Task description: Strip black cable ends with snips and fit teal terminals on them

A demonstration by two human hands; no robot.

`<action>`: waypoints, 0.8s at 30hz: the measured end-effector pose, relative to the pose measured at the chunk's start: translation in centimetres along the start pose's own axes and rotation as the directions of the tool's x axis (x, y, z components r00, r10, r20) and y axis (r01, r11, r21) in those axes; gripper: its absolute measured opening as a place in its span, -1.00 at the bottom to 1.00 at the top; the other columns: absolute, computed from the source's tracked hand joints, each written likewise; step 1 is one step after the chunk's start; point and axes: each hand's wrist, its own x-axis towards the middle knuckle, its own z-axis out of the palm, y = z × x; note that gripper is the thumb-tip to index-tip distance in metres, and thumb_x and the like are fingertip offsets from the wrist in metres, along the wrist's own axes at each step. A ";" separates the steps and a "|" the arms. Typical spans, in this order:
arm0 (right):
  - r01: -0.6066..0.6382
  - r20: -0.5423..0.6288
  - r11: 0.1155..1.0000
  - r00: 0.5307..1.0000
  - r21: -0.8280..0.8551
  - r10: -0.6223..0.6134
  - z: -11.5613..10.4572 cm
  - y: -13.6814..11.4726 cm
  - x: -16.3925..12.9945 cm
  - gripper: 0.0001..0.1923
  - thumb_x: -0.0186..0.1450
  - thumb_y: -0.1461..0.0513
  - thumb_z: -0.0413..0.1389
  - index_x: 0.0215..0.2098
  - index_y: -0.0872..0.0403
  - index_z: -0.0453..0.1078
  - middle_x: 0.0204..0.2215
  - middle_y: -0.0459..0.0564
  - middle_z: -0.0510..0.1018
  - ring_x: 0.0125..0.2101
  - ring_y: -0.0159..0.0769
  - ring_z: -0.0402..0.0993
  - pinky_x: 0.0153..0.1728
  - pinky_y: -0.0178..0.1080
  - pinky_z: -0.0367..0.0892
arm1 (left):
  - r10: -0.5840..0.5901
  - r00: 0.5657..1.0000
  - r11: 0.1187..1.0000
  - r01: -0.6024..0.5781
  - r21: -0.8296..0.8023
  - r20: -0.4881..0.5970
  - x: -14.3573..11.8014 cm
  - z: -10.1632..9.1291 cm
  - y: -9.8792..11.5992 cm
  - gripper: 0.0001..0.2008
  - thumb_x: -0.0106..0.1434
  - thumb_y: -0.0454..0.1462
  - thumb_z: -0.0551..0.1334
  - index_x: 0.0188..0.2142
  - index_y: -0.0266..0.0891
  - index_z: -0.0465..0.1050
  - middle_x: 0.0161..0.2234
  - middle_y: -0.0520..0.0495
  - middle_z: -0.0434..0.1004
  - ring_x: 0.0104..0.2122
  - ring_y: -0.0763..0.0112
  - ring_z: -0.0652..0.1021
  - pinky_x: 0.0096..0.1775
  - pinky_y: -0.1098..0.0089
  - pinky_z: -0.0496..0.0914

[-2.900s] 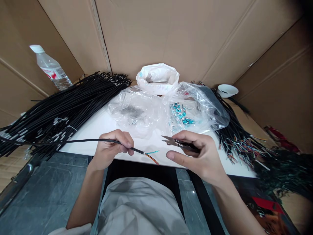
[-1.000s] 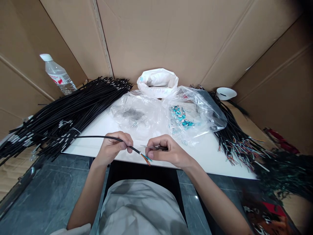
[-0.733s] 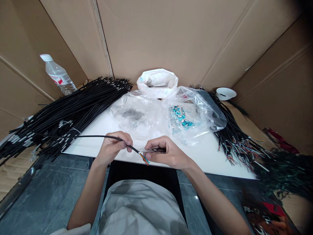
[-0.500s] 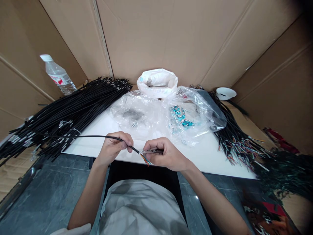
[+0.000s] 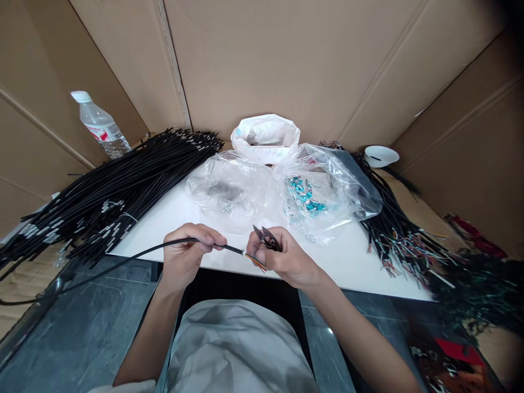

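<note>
Left hand [image 5: 186,256] pinches the cable [image 5: 135,255]; right hand [image 5: 282,259] grips snips [image 5: 266,238], its fingers hiding the coloured wire tips [image 5: 256,260].

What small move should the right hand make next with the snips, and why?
Probably tilt the snips back down to the coloured wires. The left hand holds the cable with its stripped end at the right hand, whose snips point up and away from the wires.
</note>
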 end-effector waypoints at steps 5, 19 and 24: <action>-0.033 -0.091 0.997 0.995 0.070 0.039 0.1 -0.3 0.3 -0.86 0.08 0.20 0.19 -0.56 0.10 0.40 -0.66 -0.18 0.25 -0.62 -0.51 0.02 -0.58 -0.31 -0.14 | -0.143 0.969 0.986 0.157 0.054 -0.201 0.0 1.6 0.8 -0.79 0.07 -0.20 0.53 -0.47 -0.24 0.58 -0.50 -0.04 0.67 -0.60 0.42 0.60 -0.49 0.49 0.57; 0.106 -0.273 0.840 0.961 0.531 0.051 3.4 2.4 1.1 -0.69 0.04 0.11 0.35 -0.49 0.06 0.32 -0.72 -0.38 -0.02 -0.73 -0.63 -0.31 -0.68 -0.34 -0.33 | -0.223 0.859 0.975 0.201 -0.096 -0.462 0.2 4.3 0.3 -0.58 -0.09 -0.05 0.61 -0.40 -0.29 0.57 -0.44 -0.02 0.68 -0.57 0.55 0.61 -0.48 0.65 0.53; 0.157 -0.411 0.877 0.910 0.454 0.049 4.0 2.7 1.1 -0.76 0.01 0.17 0.30 -0.53 0.06 0.32 -0.74 -0.39 -0.04 -0.72 -0.63 -0.30 -0.67 -0.34 -0.30 | -0.244 0.848 0.970 0.222 -0.102 -0.470 0.2 4.1 0.0 -0.60 -0.08 -0.07 0.60 -0.40 -0.30 0.59 -0.44 -0.04 0.67 -0.58 0.55 0.60 -0.48 0.64 0.52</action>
